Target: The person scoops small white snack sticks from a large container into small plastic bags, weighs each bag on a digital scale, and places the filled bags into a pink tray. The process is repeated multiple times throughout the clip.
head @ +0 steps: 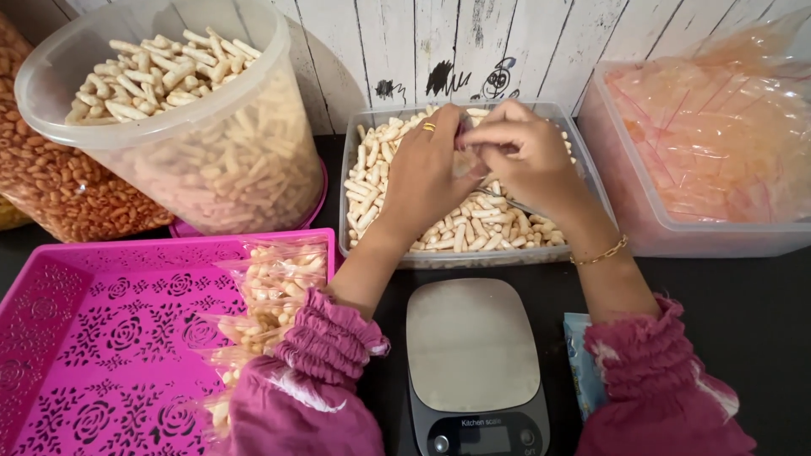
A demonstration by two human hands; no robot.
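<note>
In the upper middle of the frame we are seeing a small clear bag (467,162) being held between both hands, right over a clear rectangular tub (583,152) of pale stick snacks (473,228); the bag is mostly hidden by fingers, so we cannot tell how full it is. The left hand (427,173), wearing a ring, is curling around the bag from the left side with its fingers closed on the film, and the right hand (524,152), with a gold chain at the wrist, is pinching the bag's top edge between thumb and fingertips. Both forearms are coming up from the bottom of the frame in gathered magenta sleeves. Just below the tub, at bottom centre, a kitchen scale (471,346) with a bare grey platform is sitting on the dark table (743,312), and a small blue packet (581,363) is lying just beside its right edge. At lower left a pink perforated tray (93,338) is holding several filled clear bags (274,283) near its right rim. At upper left a big round clear bucket (245,160) of the same sticks is standing, with a sack of orange-brown snacks (51,181) pressing against its left side. At upper right another clear bin (676,232) is holding a pile of empty clear bags (718,135).
</note>
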